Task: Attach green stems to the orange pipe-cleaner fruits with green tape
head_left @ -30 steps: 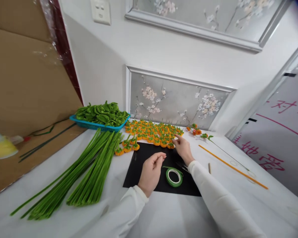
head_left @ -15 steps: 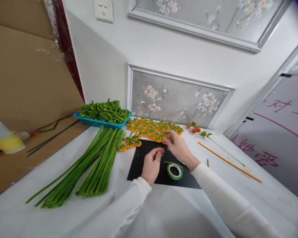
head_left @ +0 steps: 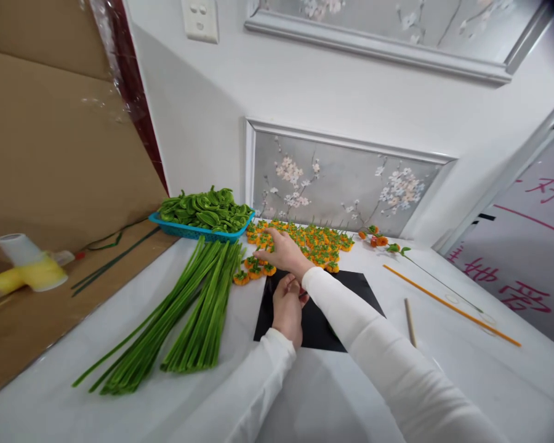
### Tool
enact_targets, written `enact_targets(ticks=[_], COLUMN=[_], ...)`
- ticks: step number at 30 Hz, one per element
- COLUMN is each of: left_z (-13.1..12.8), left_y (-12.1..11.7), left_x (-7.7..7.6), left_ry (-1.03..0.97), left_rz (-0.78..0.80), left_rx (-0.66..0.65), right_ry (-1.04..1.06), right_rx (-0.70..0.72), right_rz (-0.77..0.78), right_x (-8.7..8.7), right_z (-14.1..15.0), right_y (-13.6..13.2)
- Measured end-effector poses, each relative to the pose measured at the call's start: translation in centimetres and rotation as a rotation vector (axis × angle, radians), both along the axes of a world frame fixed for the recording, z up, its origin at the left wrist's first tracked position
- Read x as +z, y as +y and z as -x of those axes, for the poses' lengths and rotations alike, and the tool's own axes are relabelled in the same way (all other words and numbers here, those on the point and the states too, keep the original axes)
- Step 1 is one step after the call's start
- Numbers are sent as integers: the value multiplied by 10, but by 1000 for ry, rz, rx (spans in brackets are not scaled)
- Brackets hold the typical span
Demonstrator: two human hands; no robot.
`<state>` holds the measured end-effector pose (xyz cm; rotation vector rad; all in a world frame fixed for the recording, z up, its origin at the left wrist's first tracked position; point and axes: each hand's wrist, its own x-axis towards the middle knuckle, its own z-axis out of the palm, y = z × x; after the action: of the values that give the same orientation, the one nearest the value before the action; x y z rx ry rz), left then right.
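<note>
My left hand (head_left: 287, 307) is over the black mat (head_left: 355, 289), fingers curled and pinched together; whatever they hold, if anything, is hidden. My right hand (head_left: 284, 251) reaches across to the left, thumb and fingers apart, with nothing seen between them. It is above the near-left edge of the rows of small orange pipe-cleaner flowers with green tops (head_left: 307, 235). A few more orange flowers (head_left: 255, 269) lie just below and to the left of its fingertips. My right sleeve covers the spot where the green tape roll lay.
Left of the mat are bundles of green pipe cleaners (head_left: 198, 307). Behind them, a blue tray (head_left: 198, 231) holds green leaf pieces (head_left: 210, 209). To the right lie an orange pipe cleaner (head_left: 452, 306), a small stick (head_left: 410, 322) and a finished flower stem (head_left: 381, 240). Cardboard (head_left: 74, 307) lies far left.
My right hand has moved left from above the mat's right part to the flowers at the left, its forearm now hiding the tape roll. The view has shifted slightly.
</note>
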<state>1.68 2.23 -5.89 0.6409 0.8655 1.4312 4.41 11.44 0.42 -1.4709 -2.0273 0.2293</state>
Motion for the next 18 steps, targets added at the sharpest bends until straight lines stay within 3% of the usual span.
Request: enact_targets(ticks=[5,12,15,18], left_z=[0,0,0,1], left_y=[-5,-7,-5,-1], left_x=[6,9,8,10], left_ry=[-16,-5,0,4], left_rz=[0,13,30,65], left_rx=[-12,-22,-17,-34], right_ry=[-111,-90,17,297], right_rx=[18,-38,-62,-16], right_rz=[57,32,-57,-187], right_x=[6,13,23,34], right_z=[11,16,-2,-41], right_y=[5,6,-4,-27])
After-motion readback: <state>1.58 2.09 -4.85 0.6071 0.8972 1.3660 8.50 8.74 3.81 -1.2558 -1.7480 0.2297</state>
